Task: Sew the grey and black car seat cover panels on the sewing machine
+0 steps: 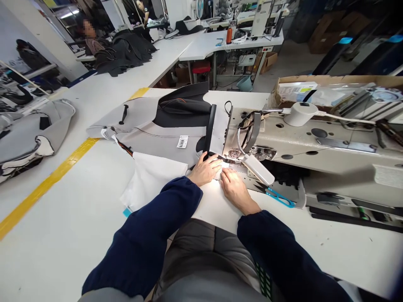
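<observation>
Grey cloth lies spread on the white surface. Its edge sits under the sewing machine, where the little lamp shines. In the head view, my left hand and right hand are side by side. Both are open and flat, pressing the cloth down, I think to keep it smooth. Blue scissors lie near my right hand.

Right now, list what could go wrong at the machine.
1. The left hand and right hand rest on the fabric close to the needle area; a slip could catch a fingertip.
2. The scissors lie near the right wrist and might get knocked.
3. The fabric's bulk lies left; its drag may skew the seam.
</observation>
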